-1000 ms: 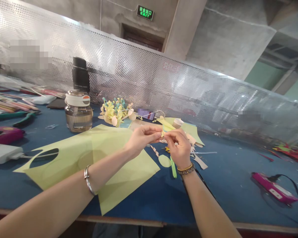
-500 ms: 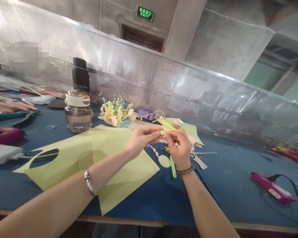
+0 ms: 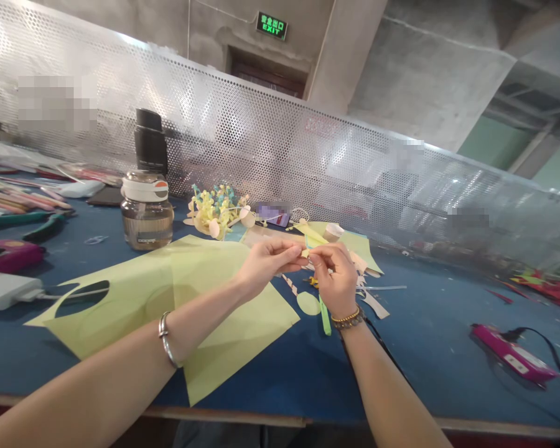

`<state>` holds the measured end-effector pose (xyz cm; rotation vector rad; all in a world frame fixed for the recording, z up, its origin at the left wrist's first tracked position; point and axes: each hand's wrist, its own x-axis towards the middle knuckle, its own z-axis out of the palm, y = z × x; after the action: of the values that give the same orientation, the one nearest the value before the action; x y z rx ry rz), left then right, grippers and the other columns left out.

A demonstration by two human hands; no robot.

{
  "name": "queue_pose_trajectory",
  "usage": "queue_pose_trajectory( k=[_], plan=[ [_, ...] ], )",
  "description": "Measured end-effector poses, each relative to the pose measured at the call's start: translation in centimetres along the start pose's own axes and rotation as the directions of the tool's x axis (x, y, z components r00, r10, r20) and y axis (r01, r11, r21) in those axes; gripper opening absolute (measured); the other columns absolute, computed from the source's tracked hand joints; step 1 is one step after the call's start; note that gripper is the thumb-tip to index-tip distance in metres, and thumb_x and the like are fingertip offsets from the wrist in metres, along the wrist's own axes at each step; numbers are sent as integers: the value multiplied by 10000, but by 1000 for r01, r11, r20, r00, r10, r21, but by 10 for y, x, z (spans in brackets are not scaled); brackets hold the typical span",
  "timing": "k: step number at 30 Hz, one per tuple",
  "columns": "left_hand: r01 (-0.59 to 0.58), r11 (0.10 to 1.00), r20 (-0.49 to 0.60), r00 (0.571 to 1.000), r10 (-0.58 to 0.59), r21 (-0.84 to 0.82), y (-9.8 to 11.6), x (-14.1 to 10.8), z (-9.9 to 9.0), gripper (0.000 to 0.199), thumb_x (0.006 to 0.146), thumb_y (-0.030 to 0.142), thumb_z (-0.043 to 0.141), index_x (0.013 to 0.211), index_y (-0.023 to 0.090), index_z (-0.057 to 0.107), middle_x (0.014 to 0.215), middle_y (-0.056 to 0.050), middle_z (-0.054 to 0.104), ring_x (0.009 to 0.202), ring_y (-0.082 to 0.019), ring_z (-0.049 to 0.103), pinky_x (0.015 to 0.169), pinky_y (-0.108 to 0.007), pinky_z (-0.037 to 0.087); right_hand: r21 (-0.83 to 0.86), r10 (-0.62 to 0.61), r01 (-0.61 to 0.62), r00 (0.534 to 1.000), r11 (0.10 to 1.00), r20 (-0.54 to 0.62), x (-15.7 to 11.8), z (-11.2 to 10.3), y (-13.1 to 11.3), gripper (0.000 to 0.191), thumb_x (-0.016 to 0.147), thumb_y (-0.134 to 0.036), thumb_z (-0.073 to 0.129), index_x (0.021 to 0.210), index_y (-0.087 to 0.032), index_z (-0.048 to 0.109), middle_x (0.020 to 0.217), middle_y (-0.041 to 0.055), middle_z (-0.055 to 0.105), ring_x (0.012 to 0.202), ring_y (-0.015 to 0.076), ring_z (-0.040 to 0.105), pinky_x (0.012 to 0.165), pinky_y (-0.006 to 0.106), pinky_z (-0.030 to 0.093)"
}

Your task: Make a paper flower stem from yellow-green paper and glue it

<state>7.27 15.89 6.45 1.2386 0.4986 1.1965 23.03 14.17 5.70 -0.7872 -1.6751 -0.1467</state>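
Centre frame: left grip (image 3: 264, 261) and right grip (image 3: 338, 277) both pinch a small yellow piece (image 3: 305, 253), less exposed than half a second ago; fingertip work apparently ongoing.

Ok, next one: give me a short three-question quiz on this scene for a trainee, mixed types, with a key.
1. Fill in: the left hand and right hand meet at a small piece coloured pale ____.
2. Which arm wears the silver bangle? A) right B) left C) both
3. True or false: the white-lidded bottle stands to the right of the yellow-and-blue flower-like bunch.

Key: 1 yellow; 2 B; 3 false, it stands to the left.
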Motion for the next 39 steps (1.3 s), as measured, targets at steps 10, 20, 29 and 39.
queue_pose_trajectory(
  k=[10,20,29,39],
  plan=[
    [-144,976,7,989,145,164,8,-7,5,204,729,283,718,847,131,652,757,-42,718,765,-168,703,729,-271,568,309,225,-236,972,921,73,-1,5,-2,77,877,-256,545,829,-195,548,669,-46,495,412,47,459,398,201,394],
    [-371,811,-29,903,429,453,4,-12,7,133,800,306,634,831,180,667,769,-20,708,715,-140,670,670,-247,554,370,260,-281,960,885,106,-1,3,-7,128,867,-316,562,808,-202,555,521,-76,458,390,62,451,388,200,365],
    [-422,743,-45,855,516,519,5,-18,14,76,822,245,597,790,182,626,802,-24,703,680,-119,650,657,-234,529,366,226,-230,973,902,53,-1,4,-14,112,865,-282,563,793,-196,571,608,-53,478,403,50,458,388,201,387],
    [-423,732,-39,852,521,534,5,-19,15,88,819,257,593,776,187,623,748,-22,689,678,-131,646,637,-247,522,364,218,-222,974,904,54,-1,5,-15,106,875,-281,549,805,-205,572,594,-59,456,395,48,449,386,201,385]
  ],
)
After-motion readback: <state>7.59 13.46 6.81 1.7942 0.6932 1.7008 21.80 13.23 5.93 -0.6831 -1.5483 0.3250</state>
